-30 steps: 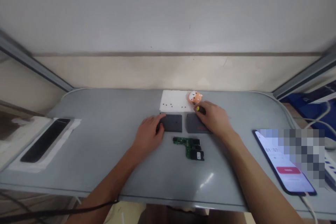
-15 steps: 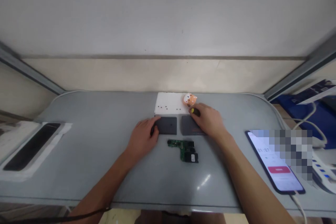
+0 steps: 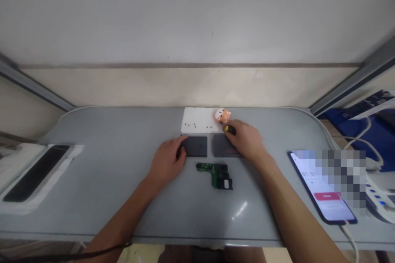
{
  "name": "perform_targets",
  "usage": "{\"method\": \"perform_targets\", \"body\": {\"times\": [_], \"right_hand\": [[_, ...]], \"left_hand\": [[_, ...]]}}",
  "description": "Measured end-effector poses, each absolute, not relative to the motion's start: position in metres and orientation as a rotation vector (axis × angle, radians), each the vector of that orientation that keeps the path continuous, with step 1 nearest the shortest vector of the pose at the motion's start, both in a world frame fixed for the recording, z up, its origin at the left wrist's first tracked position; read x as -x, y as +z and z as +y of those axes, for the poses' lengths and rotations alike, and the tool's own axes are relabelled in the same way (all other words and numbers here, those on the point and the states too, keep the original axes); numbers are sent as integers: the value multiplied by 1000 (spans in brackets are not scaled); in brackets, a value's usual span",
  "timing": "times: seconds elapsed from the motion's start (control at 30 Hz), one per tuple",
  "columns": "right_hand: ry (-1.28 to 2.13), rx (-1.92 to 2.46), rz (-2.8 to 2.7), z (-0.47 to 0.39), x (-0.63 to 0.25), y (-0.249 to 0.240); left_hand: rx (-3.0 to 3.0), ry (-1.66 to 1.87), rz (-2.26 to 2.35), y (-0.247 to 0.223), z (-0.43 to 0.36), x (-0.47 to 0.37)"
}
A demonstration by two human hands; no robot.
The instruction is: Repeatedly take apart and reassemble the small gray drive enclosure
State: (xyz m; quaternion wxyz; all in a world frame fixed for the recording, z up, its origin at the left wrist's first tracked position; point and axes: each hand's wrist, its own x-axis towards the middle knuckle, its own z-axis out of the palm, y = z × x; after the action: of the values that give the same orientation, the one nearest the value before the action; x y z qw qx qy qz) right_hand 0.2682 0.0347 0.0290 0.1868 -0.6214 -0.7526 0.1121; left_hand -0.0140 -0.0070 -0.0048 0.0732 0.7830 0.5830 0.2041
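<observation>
My left hand grips the left end of a dark grey rectangular cover, with thumb and forefinger on it. Between those fingers is a dark patch I cannot make out. My right hand is closed around a small screwdriver with a black and yellow handle; its tip is hard to see. Under that hand lies a second dark grey cover, partly hidden. Behind it, a white sheet carries several tiny screws. An orange and white animal figure sits on the sheet's right end.
A green circuit board with black parts lies in front of the covers on the grey table. A lit phone with a cable is at right, beside a white power strip. A black slab lies on white material at left.
The view has shifted very slightly. Both hands keep nearly the same places on the cover and the screwdriver, and the other things have not visibly moved.
</observation>
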Motion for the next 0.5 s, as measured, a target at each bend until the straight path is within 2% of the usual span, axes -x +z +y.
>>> {"method": "perform_targets", "body": {"times": [0.17,0.37,0.5], "right_hand": [[252,1758,-2074,39,-281,36],[-71,1656,-1646,12,-309,66],[-18,1560,-1876,-39,-296,59]], "left_hand": [[-2324,596,1754,-3,-7,13],[-2274,581,1795,1,-3,11],[-2256,626,1782,-1,-1,13]]}}
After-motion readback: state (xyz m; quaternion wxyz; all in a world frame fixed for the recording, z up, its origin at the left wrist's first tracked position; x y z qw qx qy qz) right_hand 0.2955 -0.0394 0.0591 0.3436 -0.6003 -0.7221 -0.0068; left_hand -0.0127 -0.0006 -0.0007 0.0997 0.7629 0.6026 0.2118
